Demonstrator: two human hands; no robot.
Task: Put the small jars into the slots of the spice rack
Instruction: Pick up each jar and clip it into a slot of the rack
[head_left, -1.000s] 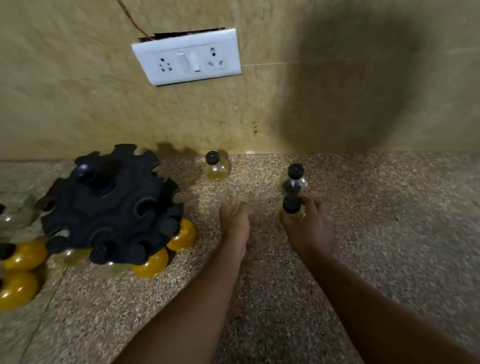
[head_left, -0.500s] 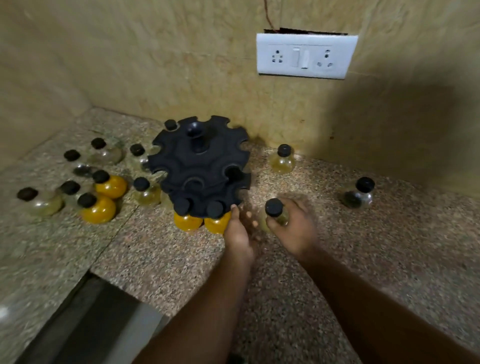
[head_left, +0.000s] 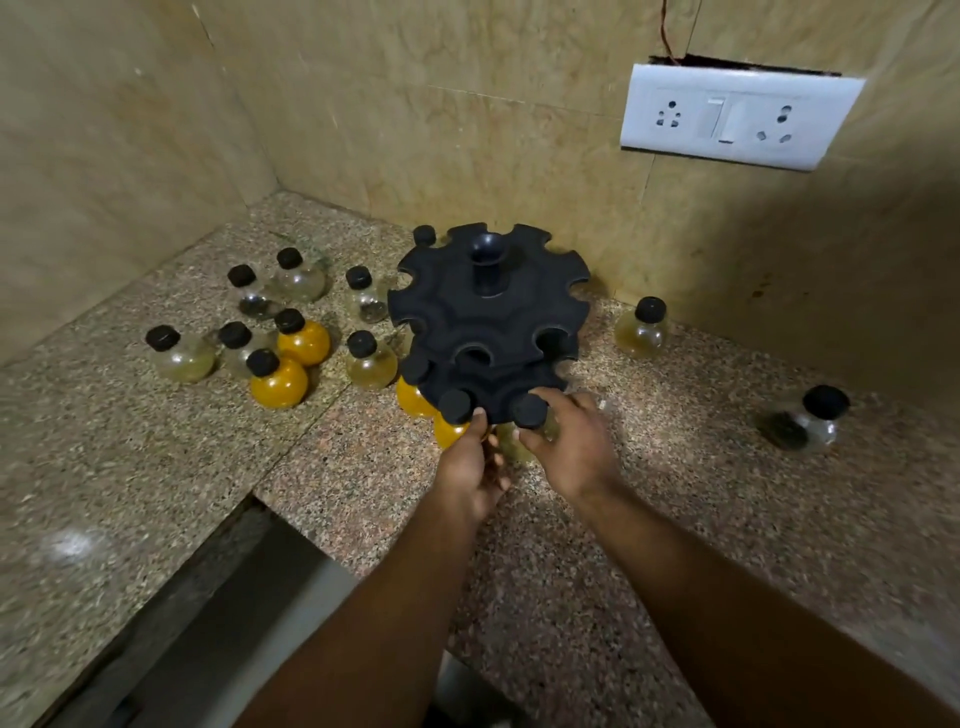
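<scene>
1. Black spice rack (head_left: 488, 317) stands on the granite counter (head_left: 649, 519), close to the back wall, with open notches all round its upper tier.
2. Right hand (head_left: 571, 447) grips a pale-filled jar (head_left: 527, 415) by the neck and body, black cap level with the front rim of the lower tier, at a notch there; fingers curled round it.
3. Left hand (head_left: 470, 467) is just beside it, fingertips touching the rack's lower front edge next to a capped orange jar (head_left: 451, 418) already hanging in a slot. Fingers partly curled; cannot tell whether they pinch anything.
4. A second orange jar (head_left: 413, 397) sits in the slot to the left of that one.
5. Left of the rack, a loose cluster stands on the counter: 2 orange jars (head_left: 291, 358) and several clear or pale ones (head_left: 179, 353), close together, some touching.
6. Right of the rack: 1 pale jar (head_left: 641, 330) near the wall, and 1 jar with dark contents (head_left: 810, 418) well apart, bare counter between them.
7. Counter edge steps down to a grey recess (head_left: 218, 613) at lower left, below the left forearm.
8. White socket plate (head_left: 737, 122) on the wall, above and right of the rack.
</scene>
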